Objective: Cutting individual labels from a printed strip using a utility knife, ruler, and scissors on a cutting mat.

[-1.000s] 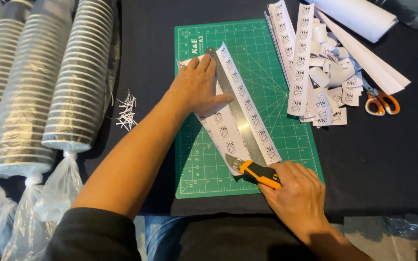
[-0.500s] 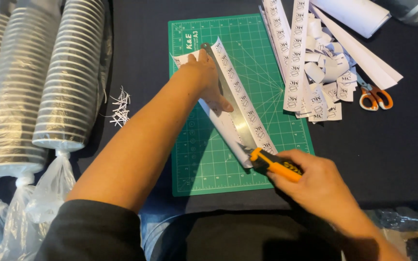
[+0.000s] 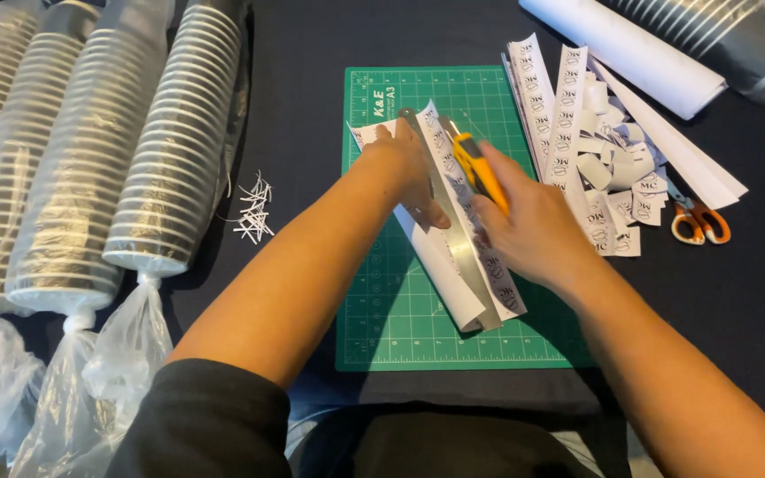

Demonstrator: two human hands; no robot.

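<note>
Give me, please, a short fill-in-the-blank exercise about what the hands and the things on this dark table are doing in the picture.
1. The right hand holds a utility knife whose handle is ____ and black.
2. The left hand presses a metal ____ down onto the printed paper strip.
3. The paper lies on a cutting mat coloured ____.
4. The scissors with orange handles lie to the ____ of the mat.

Missing words: yellow; ruler; green; right

A brushed metal ruler (image 3: 453, 232) is lying over matt printed paper strips (image 3: 480, 252) on a matt green cutting mat (image 3: 382, 310), beside glossy plastic-bagged cup stacks (image 3: 170, 150).
</note>
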